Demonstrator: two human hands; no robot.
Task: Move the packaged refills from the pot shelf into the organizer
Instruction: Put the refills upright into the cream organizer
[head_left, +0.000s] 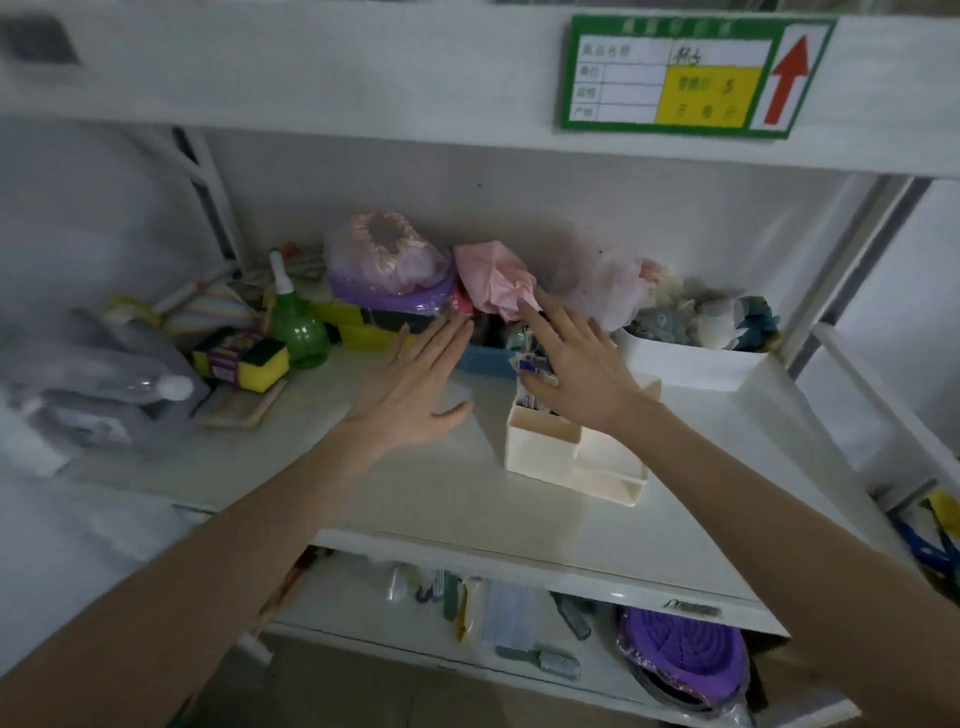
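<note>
Fingers (447, 332) of both hands spread flat (holding nothing) above organizer (571, 457), shelf (415, 493) edge near.

A white shelf (415, 493) is seen mid-frame; a cream organizer (571, 457), green spray bottle (297, 322), yellow sponges (249, 361) and white bin (691, 364) are set on it.

This looks like a small household-goods shop, because white metal shelves (467, 499) carry packaged sponges (244, 358), a green spray bottle (296, 322) and a green price label (691, 78) with a red arrow.
</note>
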